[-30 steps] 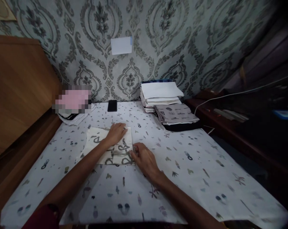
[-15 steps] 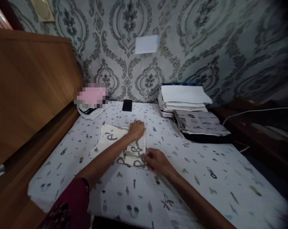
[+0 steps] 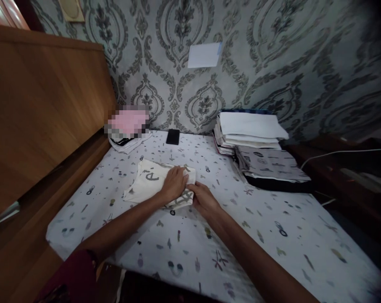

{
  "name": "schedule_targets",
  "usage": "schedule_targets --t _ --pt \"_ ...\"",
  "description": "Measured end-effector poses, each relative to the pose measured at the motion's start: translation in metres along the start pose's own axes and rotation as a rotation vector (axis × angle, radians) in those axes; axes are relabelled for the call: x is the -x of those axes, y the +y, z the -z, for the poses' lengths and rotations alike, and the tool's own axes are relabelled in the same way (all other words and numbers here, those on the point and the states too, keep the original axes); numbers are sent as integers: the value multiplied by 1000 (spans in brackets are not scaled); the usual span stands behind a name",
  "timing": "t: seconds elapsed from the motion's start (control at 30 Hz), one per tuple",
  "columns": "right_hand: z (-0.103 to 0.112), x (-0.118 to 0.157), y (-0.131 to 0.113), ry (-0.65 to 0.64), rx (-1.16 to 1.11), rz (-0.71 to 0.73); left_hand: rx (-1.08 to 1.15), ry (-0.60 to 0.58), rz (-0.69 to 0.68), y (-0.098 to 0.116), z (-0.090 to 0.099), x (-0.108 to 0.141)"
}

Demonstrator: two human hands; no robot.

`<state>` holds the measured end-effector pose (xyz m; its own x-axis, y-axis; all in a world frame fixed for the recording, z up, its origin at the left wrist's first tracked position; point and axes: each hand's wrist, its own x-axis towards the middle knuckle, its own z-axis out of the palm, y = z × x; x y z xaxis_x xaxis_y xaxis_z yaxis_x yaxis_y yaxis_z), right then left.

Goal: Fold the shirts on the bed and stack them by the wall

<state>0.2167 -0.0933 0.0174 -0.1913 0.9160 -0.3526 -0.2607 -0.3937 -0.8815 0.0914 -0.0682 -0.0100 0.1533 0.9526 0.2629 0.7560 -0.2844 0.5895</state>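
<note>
A cream cloth garment (image 3: 146,181) with dark lettering lies partly folded on the patterned sheet (image 3: 241,252). Across its right half rests my left hand (image 3: 175,183), pressed down on the fabric with its fingers together. My right hand (image 3: 205,198) pinches the garment's right edge, thumb on top, close beside the left fingertips. The fabric under both hands is partly hidden.
A black phone (image 3: 173,136) lies near the wall. Folded clothes (image 3: 250,124) are stacked at the back right, with a grey patterned pile (image 3: 269,164) in front. A pink-topped pile (image 3: 129,120) sits back left beside a wooden panel (image 3: 48,105).
My right hand has moved up to the garment's right edge and grips it. My left hand has slid down over the cloth. The lower right part of the garment is drawn in, and the view has shifted slightly.
</note>
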Motion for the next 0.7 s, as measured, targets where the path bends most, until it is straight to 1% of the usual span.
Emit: schedule_targets --t 0.13,0.27,0.37,0.43,0.53,0.63,0.7 --pt "8 10 -8 -3 -82 65 131 19 49 19 -6 -2" --pt "23 24 -27 -21 -79 89 383 72 128 44 -21 -5" --pt "27 32 -37 -22 -36 99 566 102 182 55 -29 -3" --pt "24 34 -39 -33 7 112 671 130 200 55 -29 0" --pt "10 32 -35 -62 61 138 822 167 236 45 -19 7" --pt "-11 22 -26 -121 89 164 1008 187 364 31 -1 12" --pt "-26 14 -17 -153 125 166 1201 137 485 21 13 16"
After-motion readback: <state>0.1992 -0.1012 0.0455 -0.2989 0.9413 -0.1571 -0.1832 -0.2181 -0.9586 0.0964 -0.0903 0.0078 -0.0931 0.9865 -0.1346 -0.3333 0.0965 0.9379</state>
